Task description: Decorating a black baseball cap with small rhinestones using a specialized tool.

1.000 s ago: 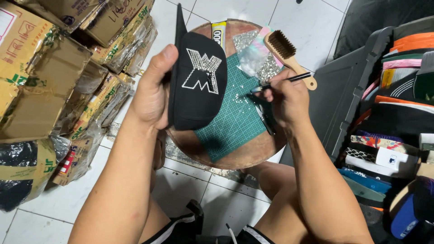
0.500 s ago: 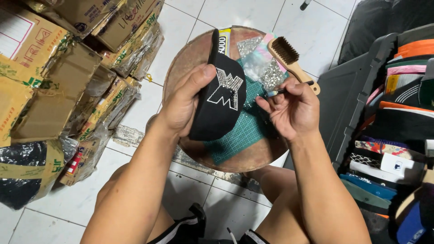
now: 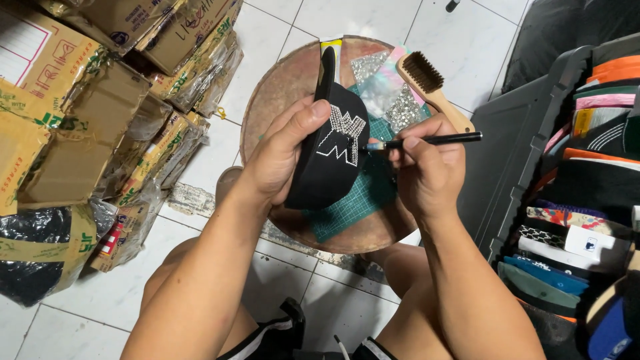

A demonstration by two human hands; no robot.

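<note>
Far left: taped cardboard boxes stacked on the white tiled floor, their edges close to the round wooden desk; a narrow floor strip separates them. The left hand grips the black cap, thumb on the front panel, holding it upright above the green cutting mat. The right hand is clenched around a black pen-like tool, tip touching the cap's studded emblem. A wooden brush lies near the desk's right rim. Just right, a dark crate of stacked caps crowds the edge.
</note>
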